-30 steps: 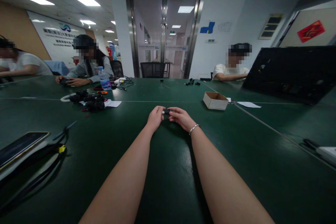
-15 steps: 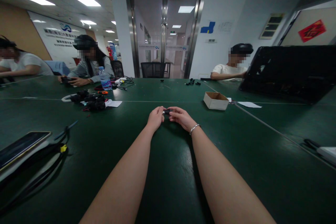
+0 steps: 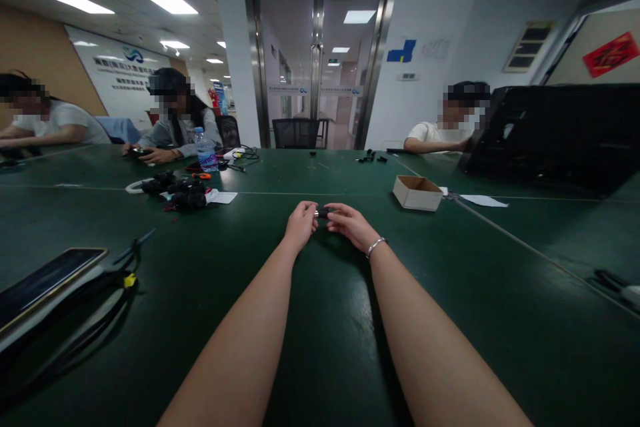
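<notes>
A small dark piece with a shiny metal end (image 3: 323, 213) sits between my two hands, just above the green tabletop; its exact kind is too small to make out. My left hand (image 3: 301, 223) is closed round the metal end at its left. From the other side, the fingers of my right hand (image 3: 350, 223) pinch the dark end. A silver bracelet (image 3: 376, 247) circles my right wrist. The fingers cover much of the piece.
An open cardboard box (image 3: 417, 195) stands right of my hands. Black parts (image 3: 183, 193) and a water bottle (image 3: 205, 152) lie or stand left. A phone (image 3: 50, 280) and black straps (image 3: 113, 310) lie near left. A large black screen (image 3: 555, 140) stands right. Several people sit around the table.
The whole view has shifted slightly, so everything appears a little farther right. Both hands stay on the small dark piece, with slightly more of a gap between their fingertips.
</notes>
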Available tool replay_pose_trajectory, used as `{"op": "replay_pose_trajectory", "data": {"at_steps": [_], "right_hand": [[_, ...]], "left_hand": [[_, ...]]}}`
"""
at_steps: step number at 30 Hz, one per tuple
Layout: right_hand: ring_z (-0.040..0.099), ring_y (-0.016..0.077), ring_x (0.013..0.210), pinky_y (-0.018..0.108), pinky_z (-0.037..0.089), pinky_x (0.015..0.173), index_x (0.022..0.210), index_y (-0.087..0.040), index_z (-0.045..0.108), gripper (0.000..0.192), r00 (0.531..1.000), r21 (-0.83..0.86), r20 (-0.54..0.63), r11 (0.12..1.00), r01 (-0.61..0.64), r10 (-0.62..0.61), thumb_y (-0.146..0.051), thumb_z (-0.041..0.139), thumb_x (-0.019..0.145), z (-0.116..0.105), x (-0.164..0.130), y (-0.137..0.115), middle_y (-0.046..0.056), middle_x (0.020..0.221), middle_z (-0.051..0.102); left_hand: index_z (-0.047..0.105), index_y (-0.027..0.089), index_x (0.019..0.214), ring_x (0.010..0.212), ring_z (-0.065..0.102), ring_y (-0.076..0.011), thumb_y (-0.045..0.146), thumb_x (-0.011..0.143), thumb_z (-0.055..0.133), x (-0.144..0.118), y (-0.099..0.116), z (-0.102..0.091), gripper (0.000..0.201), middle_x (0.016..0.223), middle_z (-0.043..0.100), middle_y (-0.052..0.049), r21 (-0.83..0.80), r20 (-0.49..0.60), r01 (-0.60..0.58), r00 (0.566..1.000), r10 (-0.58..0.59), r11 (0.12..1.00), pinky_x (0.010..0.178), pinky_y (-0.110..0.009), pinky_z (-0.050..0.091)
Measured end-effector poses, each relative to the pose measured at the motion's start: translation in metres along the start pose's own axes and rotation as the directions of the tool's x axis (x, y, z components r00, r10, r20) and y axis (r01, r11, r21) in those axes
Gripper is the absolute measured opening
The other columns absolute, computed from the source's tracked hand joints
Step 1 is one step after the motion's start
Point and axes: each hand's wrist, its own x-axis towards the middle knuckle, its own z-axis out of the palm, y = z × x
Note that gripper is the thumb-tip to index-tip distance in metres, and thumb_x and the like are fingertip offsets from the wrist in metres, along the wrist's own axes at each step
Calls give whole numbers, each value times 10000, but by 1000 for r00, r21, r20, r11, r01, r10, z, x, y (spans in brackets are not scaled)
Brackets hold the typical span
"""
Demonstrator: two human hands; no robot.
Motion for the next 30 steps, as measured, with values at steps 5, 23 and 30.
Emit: {"op": "replay_pose_trajectory", "data": {"at_steps": [5, 23, 30], "right_hand": [[611, 98, 628, 179, 539, 586, 975, -166, 645, 237, 1000, 4, -5, 1000, -6, 6, -113, 681, 747, 1, -1, -2, 14, 745, 619], [618, 101, 628, 186, 543, 588, 985, -169, 639, 243, 1000, 20, -20, 1000, -9, 10, -110, 668, 751, 0, 0, -1, 22, 780, 625], [612, 98, 616, 190, 542, 589, 971, -178, 645, 243, 1000, 24, -10, 1000, -10, 10, -113, 681, 740, 0, -1, -1, 8, 752, 613]], "left_hand": [[544, 183, 1038, 471, 457, -79, 202, 807, 430, -1, 2, -1, 258, 640, 510, 21, 8, 1, 24, 1000, -24, 1000, 416, -164, 321], [470, 174, 953, 381, 437, -82, 210, 801, 448, -3, 6, 0, 157, 477, 508, 53, -97, 52, 8, 999, -3, 995, 414, -160, 303], [480, 174, 859, 392, 495, -95, 268, 819, 436, -2, 4, 0, 111, 491, 555, 22, -93, 64, 38, 997, -32, 995, 414, -164, 318]]}}
